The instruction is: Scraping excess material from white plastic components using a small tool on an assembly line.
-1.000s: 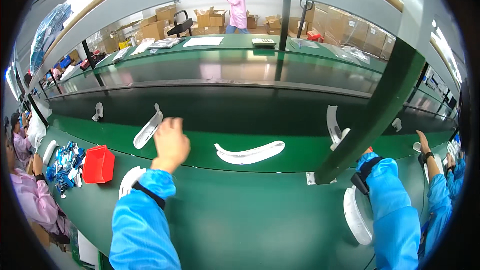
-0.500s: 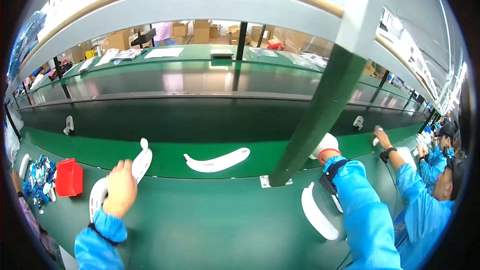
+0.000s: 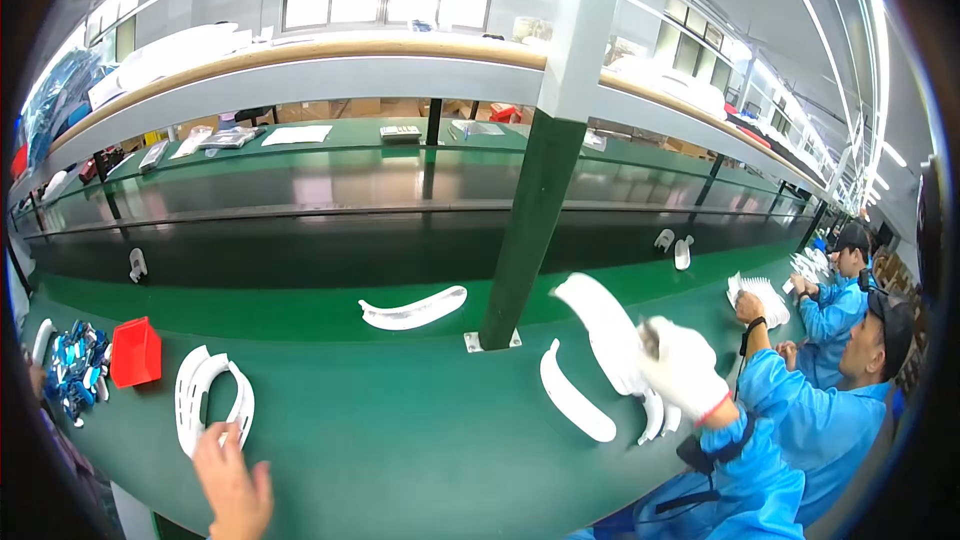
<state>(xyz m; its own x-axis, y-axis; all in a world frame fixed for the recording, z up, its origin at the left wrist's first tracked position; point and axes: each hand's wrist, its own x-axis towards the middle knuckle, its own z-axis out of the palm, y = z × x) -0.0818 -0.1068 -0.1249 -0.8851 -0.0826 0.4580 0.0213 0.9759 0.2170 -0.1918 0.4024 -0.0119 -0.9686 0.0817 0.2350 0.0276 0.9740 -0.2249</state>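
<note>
The green surface [image 3: 420, 430] has lots of room between the hands. The gloved right hand [image 3: 683, 368] pinches a curved white piece [image 3: 600, 325] up high. The bare left hand [image 3: 235, 480], fingers spread, touches stacked white pieces [image 3: 205, 390] by the near edge.

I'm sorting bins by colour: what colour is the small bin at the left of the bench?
Red. The small bin shows plainly in the head view, on the green bench.

The single head-worn fisheye camera looked forward and down across the green workbench [image 3: 420, 440] from close range — straight edges curved toward the rim; no second view.
</note>
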